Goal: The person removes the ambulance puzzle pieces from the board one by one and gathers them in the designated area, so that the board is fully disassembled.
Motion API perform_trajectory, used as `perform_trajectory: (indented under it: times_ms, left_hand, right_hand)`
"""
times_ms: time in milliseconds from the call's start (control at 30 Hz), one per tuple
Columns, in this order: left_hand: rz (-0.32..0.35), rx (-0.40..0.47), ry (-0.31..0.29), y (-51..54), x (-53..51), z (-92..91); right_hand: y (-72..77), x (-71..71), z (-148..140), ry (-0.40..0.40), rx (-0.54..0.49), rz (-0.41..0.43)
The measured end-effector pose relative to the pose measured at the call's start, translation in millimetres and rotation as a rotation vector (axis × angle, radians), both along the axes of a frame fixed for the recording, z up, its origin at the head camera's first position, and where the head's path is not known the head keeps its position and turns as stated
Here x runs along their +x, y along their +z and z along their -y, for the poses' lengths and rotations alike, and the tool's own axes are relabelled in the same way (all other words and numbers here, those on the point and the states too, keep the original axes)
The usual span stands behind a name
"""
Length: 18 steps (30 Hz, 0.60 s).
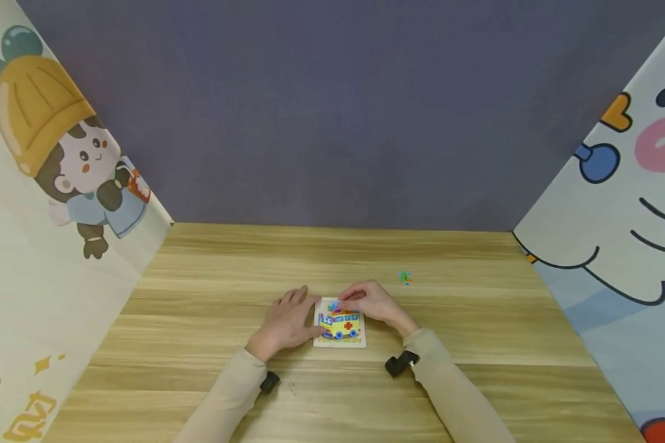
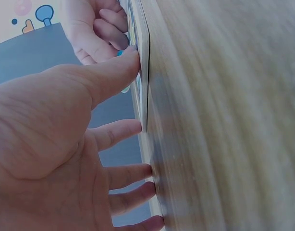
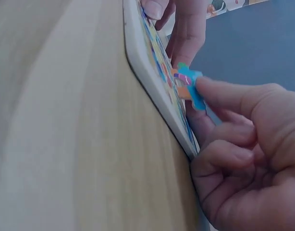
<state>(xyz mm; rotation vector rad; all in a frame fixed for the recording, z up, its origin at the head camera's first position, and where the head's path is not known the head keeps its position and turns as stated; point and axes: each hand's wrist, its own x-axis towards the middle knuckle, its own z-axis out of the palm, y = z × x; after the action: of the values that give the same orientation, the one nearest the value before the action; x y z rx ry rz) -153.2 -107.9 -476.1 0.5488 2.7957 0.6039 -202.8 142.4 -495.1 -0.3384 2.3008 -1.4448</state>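
A small jigsaw puzzle board (image 1: pixel 340 344) with a white rim and a yellow ambulance picture lies flat on the table, between both hands. My right hand (image 1: pixel 379 303) pinches a blue puzzle piece (image 3: pixel 190 83) with orange, pink and green on it, tilted over the board's upper part. Whether the piece touches the board's bed, I cannot tell. At the board's left side, my left hand (image 1: pixel 289 320) has its fingers spread and fairly straight, fingertips on the table. Its thumb (image 2: pixel 119 72) presses on the board's left edge.
Another puzzle piece (image 1: pixel 404 277), green, blue and orange, lies on the wooden table (image 1: pixel 244 258) behind and right of the board. A dark wall (image 1: pixel 343 123) closes off the table's far edge. Printed cartoon panels stand on both sides.
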Motion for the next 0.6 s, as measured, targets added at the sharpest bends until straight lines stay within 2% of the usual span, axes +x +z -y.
perform_trajectory:
  times_ms: [133,300,467,600]
  left_hand:
    - [0.004,0.001,0.001,0.3,0.5,0.2]
    - [0.027,0.030,0.026,3.1,-0.9,-4.3]
    - [0.023,0.076,0.031,2.9,-8.9,-11.2]
    - [0.007,0.066,0.030,0.8,-15.6,-14.2]
  right_hand:
    - [-0.8,0.5,-2,0.021,0.008,-0.011]
    - [0.0,0.6,-3,0.020,-0.014,0.021]
    - [-1.0,-0.1,-4,0.021,-0.053,0.045]
    - [-2.3,-0.6,-4,0.023,-0.068,0.054]
